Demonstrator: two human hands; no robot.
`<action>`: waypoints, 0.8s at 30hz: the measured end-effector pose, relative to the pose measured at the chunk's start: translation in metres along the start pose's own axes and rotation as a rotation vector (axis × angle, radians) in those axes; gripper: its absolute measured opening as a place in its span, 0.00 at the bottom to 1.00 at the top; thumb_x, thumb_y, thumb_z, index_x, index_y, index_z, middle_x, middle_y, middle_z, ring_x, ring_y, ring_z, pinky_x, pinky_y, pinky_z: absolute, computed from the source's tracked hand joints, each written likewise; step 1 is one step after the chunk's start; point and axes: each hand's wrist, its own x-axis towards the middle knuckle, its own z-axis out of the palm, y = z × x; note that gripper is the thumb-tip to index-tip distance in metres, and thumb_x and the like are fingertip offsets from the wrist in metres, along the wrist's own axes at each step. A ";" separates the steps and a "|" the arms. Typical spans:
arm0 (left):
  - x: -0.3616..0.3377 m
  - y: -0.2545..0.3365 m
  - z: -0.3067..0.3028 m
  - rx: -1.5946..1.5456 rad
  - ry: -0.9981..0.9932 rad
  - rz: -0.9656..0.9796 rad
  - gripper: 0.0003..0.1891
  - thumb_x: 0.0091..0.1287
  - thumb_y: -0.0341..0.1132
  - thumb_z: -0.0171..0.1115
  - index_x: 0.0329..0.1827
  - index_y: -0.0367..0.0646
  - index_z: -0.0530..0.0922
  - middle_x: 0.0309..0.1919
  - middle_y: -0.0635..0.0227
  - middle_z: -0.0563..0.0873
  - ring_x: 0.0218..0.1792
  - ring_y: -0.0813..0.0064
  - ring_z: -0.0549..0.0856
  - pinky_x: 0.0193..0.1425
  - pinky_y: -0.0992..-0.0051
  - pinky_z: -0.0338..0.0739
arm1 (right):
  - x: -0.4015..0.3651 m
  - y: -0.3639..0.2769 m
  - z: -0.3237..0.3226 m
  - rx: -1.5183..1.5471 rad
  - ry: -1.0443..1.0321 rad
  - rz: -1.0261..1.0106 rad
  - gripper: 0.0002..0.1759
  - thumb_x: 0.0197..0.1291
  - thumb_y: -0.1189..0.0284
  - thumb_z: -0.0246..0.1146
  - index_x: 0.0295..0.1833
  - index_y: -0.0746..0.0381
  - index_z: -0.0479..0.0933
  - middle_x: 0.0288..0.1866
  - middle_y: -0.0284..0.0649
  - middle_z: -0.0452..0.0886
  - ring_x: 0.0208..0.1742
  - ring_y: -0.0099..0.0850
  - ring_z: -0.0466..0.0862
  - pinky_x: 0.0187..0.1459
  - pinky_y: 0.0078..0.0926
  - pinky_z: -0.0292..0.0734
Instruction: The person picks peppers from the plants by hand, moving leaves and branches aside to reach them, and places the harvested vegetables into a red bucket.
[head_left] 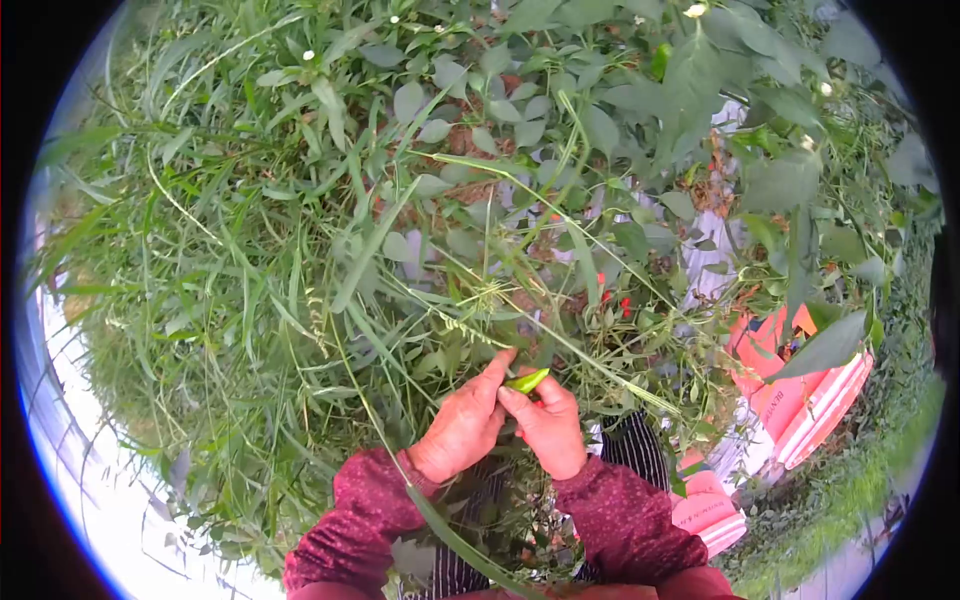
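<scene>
A light green chili pepper (pixel 528 381) shows between my two hands, low in the middle of the head view. My right hand (pixel 550 425) is closed, its thumb and fingers gripping the pepper. Just beside it, my left hand (pixel 462 428) is also closed, with the index finger stretched up past the pepper's stem end. What the left fingertips pinch is hidden. Small red spots show by the right fingers, too small to name. Leafy plants (pixel 440 355) and grass stems surround both hands, and a long grass blade (pixel 440 520) crosses in front of my left sleeve.
Several red fruits (pixel 625 307) hang among the leaves ahead. Pale sheeting (pixel 710 255) shows between plants. Pink objects with white stripes and lettering (pixel 800 395) lie to the right, partly behind leaves. Striped trousers (pixel 640 450) show below. Dense grass (pixel 210 270) fills the left.
</scene>
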 end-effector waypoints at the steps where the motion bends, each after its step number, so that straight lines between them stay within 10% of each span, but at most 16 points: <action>1: 0.001 -0.001 0.003 0.055 0.070 0.019 0.35 0.56 0.18 0.54 0.69 0.38 0.56 0.42 0.49 0.80 0.43 0.50 0.82 0.47 0.66 0.77 | -0.002 -0.002 0.001 0.011 0.006 -0.026 0.10 0.60 0.73 0.65 0.46 0.62 0.75 0.31 0.25 0.75 0.28 0.13 0.70 0.29 0.12 0.66; 8: 0.023 -0.007 -0.003 0.267 0.063 0.184 0.31 0.51 0.20 0.56 0.63 0.36 0.67 0.29 0.50 0.80 0.33 0.50 0.82 0.36 0.61 0.77 | -0.002 0.010 0.001 0.058 0.091 -0.147 0.06 0.61 0.79 0.62 0.43 0.65 0.75 0.36 0.28 0.76 0.38 0.13 0.73 0.40 0.12 0.69; 17: 0.039 -0.007 -0.025 0.360 0.017 0.255 0.25 0.47 0.22 0.59 0.53 0.34 0.74 0.35 0.50 0.83 0.38 0.53 0.84 0.39 0.62 0.78 | -0.015 -0.004 0.002 -0.030 -0.020 -0.346 0.04 0.59 0.76 0.62 0.40 0.63 0.75 0.25 0.29 0.75 0.20 0.14 0.71 0.21 0.13 0.66; 20: 0.031 -0.004 -0.033 0.293 -0.049 0.166 0.23 0.48 0.23 0.59 0.51 0.35 0.75 0.40 0.50 0.83 0.41 0.53 0.83 0.41 0.63 0.79 | -0.009 -0.014 -0.001 0.205 0.044 0.005 0.06 0.63 0.73 0.60 0.44 0.60 0.76 0.24 0.26 0.74 0.20 0.14 0.71 0.20 0.12 0.65; 24: 0.030 0.040 -0.066 0.526 -0.131 0.286 0.17 0.57 0.33 0.65 0.48 0.35 0.78 0.46 0.53 0.82 0.46 0.62 0.83 0.47 0.67 0.80 | 0.001 -0.016 -0.009 0.476 0.108 -0.013 0.08 0.66 0.67 0.57 0.44 0.59 0.74 0.19 0.28 0.70 0.16 0.16 0.69 0.16 0.11 0.62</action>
